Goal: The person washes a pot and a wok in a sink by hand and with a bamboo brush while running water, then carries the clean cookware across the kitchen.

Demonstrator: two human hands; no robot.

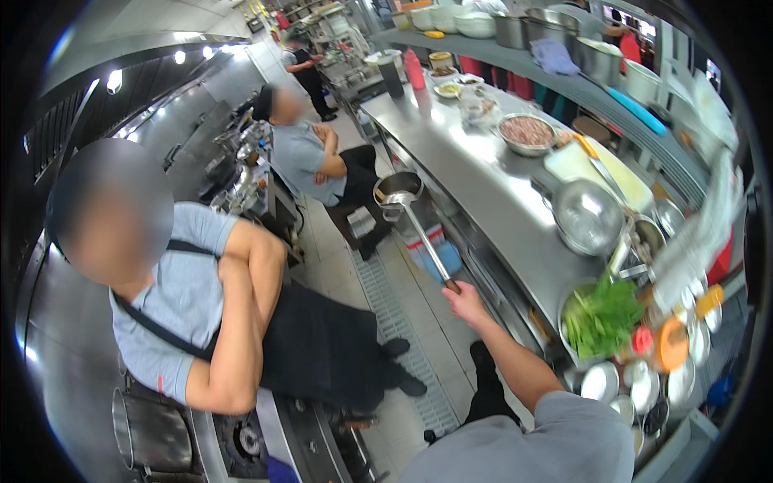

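My right hand (465, 302) is closed around the wooden grip of a long-handled metal ladle (426, 232). The ladle reaches away from me over the aisle, and its head overlaps a round metal pot (398, 181) beside the steel counter. Whether the head touches the pot, I cannot tell. My left hand is out of view. On the counter (483, 187) to the right stand a bowl of chopped meat (526, 131), a metal colander (587, 214) and a bowl of leafy greens (604, 320). An orange-handled knife (604, 169) lies on a pale cutting board (567, 166).
A co-worker (181, 302) stands close at the left with arms folded; another (308, 157) is farther up the aisle, also arms folded. A floor drain grate (392, 326) runs between stoves and counter. A gas burner (246, 439) and large pot (154, 431) are lower left. Seasoning containers (670, 344) crowd the right.
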